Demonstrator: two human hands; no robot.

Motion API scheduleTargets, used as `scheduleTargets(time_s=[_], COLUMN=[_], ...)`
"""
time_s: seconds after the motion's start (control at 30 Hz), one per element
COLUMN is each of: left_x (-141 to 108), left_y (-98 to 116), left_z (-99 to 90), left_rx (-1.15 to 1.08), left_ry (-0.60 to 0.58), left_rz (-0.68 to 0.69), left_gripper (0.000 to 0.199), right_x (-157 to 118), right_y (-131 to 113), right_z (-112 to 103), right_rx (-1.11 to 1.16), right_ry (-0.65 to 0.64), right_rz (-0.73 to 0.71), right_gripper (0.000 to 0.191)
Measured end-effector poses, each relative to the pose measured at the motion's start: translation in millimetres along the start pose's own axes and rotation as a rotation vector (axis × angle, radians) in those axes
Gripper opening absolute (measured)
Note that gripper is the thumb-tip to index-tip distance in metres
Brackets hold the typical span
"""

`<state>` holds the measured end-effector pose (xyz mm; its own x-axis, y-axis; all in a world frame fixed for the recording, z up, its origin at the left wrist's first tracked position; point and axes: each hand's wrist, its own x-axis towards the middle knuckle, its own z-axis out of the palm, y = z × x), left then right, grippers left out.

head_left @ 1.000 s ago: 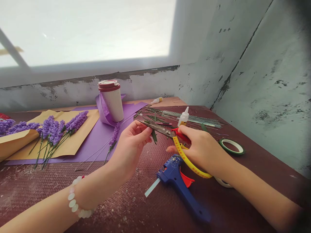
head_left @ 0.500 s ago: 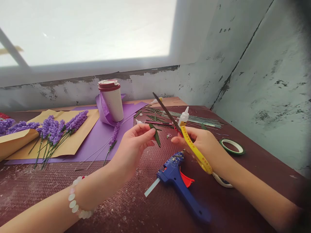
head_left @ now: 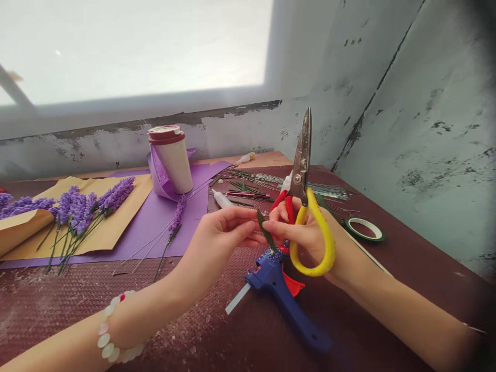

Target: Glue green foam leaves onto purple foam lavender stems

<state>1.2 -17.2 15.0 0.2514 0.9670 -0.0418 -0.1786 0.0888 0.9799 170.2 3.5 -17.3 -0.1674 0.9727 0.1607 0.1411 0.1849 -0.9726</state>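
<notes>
Between the fingertips of my left hand [head_left: 228,232] is a narrow green leaf [head_left: 265,230], held near the middle of the view. My right hand [head_left: 310,235] meets it there, its thumb touching the leaf's side. Scissors [head_left: 300,178] with one yellow and one red handle hang on my right hand, blades together and pointing up. Just below both hands lies a blue glue gun [head_left: 281,294] with an orange trigger and a clear glue stick out of its back. A small white glue bottle [head_left: 287,182] is partly hidden behind the scissors.
Purple lavender flowers [head_left: 79,206] lie on tan paper [head_left: 127,201] at the left, over purple paper [head_left: 197,206]. A lidded paper cup [head_left: 176,163] stands behind. Green wires [head_left: 325,191] and a tape roll [head_left: 364,228] lie right. A single flower stem [head_left: 178,217] rests nearer.
My right hand has come left to the leaf, its thumb now touching it. The scissors have swung from pointing up-left to upright. The left hand has moved slightly right with the leaf.
</notes>
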Motion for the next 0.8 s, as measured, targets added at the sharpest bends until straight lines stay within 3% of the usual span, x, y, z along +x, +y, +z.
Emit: scheduleTargets(time_s=[0.4,0.53,0.8], left_x=[2,2,-1], left_y=[-4,-5,5], left_z=[-3.2,-3.3,1.8], left_rx=[-0.062,-0.045,0.139], left_ry=[-0.138,-0.108,-0.016], left_rz=[-0.085,-0.057,-0.004], left_gripper=[0.013,0.012,0.017], right_x=[-1,-1,3], right_y=[-2,2,-2], right_z=[8,7,3], right_rx=[0.492,0.516,0.384], right_ry=[-0.181,-0.249,-0.133], right_rz=[0.136,0.149,0.043], right_gripper=[0.038,0.031,0.041])
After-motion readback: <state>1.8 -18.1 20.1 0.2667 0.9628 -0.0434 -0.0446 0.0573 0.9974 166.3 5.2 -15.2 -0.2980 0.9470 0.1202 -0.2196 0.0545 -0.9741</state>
